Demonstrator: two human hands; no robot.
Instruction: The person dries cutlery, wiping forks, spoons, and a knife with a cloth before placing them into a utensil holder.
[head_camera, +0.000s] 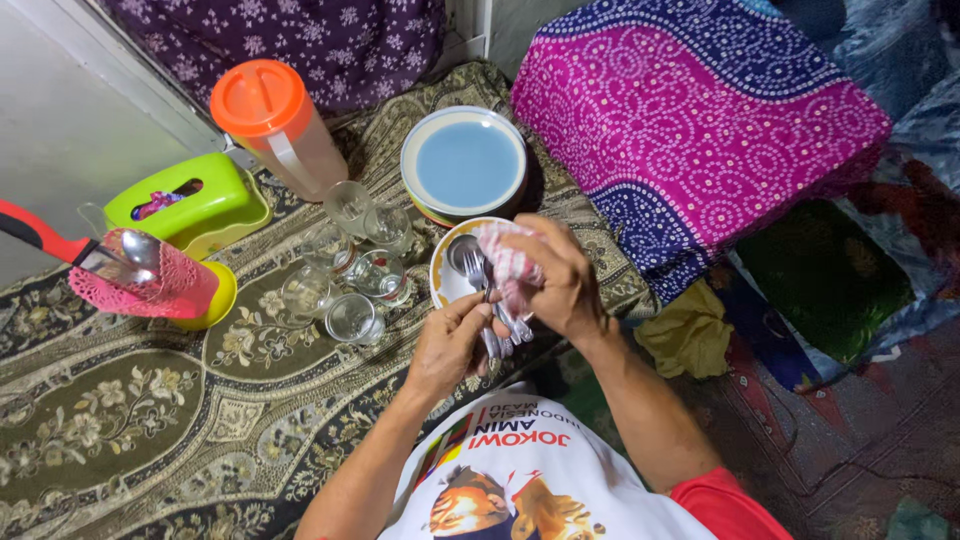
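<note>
— What did each hand hold?
— The left hand gripped a bundle of cutlery over the small plate; the right hand closed on a checked cloth.
— Room around?
— Glasses stood just left; the folded pink cloth stack was near on the right.

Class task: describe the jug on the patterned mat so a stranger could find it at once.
Start at the olive floral patterned mat. At its far edge, beside the lime-green plastic tissue box, stands the translucent plastic jug. Unlike the clear drinking glasses nearby, it has an orange lid.

Left of the blue-centred plate stands an orange-lidded jug; a green tissue box sits farther left, 6 glasses below.
</note>
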